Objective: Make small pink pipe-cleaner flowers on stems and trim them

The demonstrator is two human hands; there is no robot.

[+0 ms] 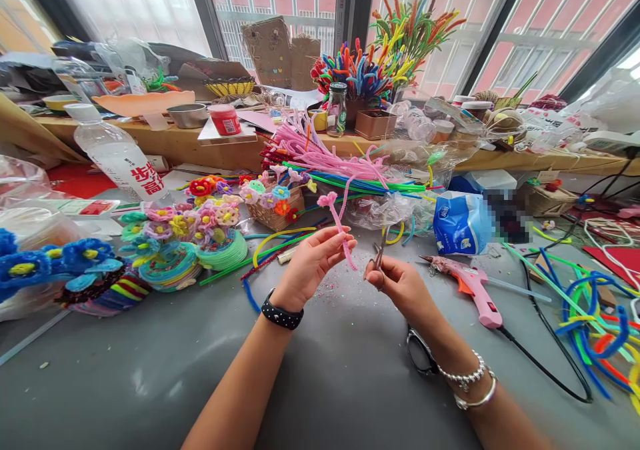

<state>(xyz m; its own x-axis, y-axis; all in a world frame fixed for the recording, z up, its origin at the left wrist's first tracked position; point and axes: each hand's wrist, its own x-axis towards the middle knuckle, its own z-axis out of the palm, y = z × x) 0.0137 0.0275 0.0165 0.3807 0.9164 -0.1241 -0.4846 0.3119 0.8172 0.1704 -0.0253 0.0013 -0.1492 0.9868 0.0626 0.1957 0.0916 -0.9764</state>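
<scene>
From the head view I saw a grey surface (150, 363) strewn with craft stuff, under barred windows (280, 3) and a wooden ledge (180, 145). Finished flowers (200, 227) lay left beside a bottle (120, 157); a basket (277, 213) and loose stems (340, 163) sat ahead; a glue gun (470, 287) and its cable lay right. My left hand (313, 263) was pinched on a pink stem (337, 223), raised over the surface. My right hand (400, 283) was clamped on scissors (379, 257), just beside the stem.
</scene>
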